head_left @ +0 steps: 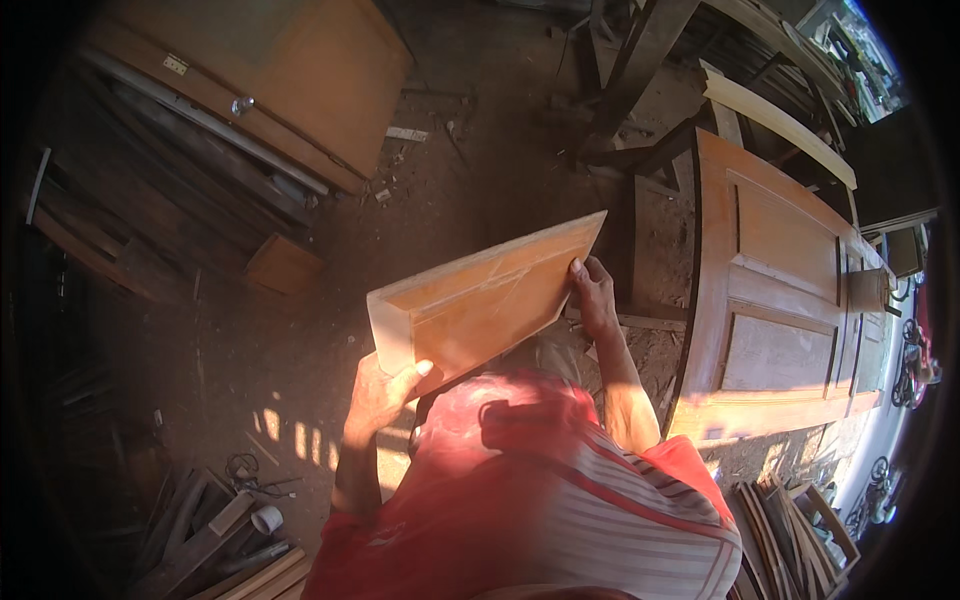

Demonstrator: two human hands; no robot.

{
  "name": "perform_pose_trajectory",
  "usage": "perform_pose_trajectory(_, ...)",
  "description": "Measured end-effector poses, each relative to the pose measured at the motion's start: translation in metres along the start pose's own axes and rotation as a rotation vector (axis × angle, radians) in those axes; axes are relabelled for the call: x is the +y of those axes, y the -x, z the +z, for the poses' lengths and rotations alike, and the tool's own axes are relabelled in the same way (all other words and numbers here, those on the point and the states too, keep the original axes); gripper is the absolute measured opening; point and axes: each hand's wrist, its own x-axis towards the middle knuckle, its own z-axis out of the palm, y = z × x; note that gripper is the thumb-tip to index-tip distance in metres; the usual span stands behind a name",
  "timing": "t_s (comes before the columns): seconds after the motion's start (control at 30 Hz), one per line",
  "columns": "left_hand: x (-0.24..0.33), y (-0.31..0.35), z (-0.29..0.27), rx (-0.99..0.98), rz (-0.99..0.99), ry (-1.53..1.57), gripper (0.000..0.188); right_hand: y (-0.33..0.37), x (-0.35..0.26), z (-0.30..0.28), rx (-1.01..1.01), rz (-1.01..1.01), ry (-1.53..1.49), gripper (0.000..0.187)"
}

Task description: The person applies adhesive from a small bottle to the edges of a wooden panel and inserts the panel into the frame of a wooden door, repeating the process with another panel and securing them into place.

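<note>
A flat wooden panel (500, 300) with bevelled edges is held tilted in front of my body, its orange-brown face turned up towards me. My left hand (385, 390) grips its near left corner, with the thumb over the face and the fingers hidden behind. At the right end my right hand (594, 295) clasps the edge, thumb on the face and fingers partly hidden. Pale scuffs run across the panel, and its left border catches bright sunlight.
To the right lies a panelled wooden door (790, 250) with a container (868, 290) on it. Another door (270, 70) with a knob is at upper left, by stacked boards (150, 170). Wood offcuts (230, 520) lie lower left; more strips (790, 530) stand lower right.
</note>
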Motion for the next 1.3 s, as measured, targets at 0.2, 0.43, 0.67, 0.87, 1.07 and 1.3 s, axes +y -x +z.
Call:
perform_pose_trajectory(0.2,-0.01,-0.083,-0.051,0.01,-0.021,0.101,0.027,-0.096,0.002,0.06,0.042,-0.028,-0.088,0.059)
perform_pose_trajectory(0.43,0.008,-0.209,-0.067,-0.069,0.282,-0.077,0.031,-0.213,0.014,0.077,0.089,-0.124,0.023,0.06)
perform_pose_trajectory(0.67,0.067,-0.358,-0.069,-0.143,0.372,-0.257,0.041,-0.352,0.007,0.096,0.064,-0.085,-0.662,0.069)
perform_pose_trajectory(0.87,0.127,-0.457,-0.079,-0.13,0.489,-0.308,0.039,-0.45,-0.014,0.098,0.102,0.018,-0.669,0.078)
perform_pose_trajectory(1.07,0.158,-0.557,-0.102,-0.167,0.627,-0.328,0.041,-0.539,-0.019,0.111,0.114,0.009,-0.598,0.079)
perform_pose_trajectory(1.3,0.173,-0.703,-0.135,-0.289,0.828,-0.391,0.041,-0.636,-0.06,0.147,0.305,0.004,-0.859,0.079)
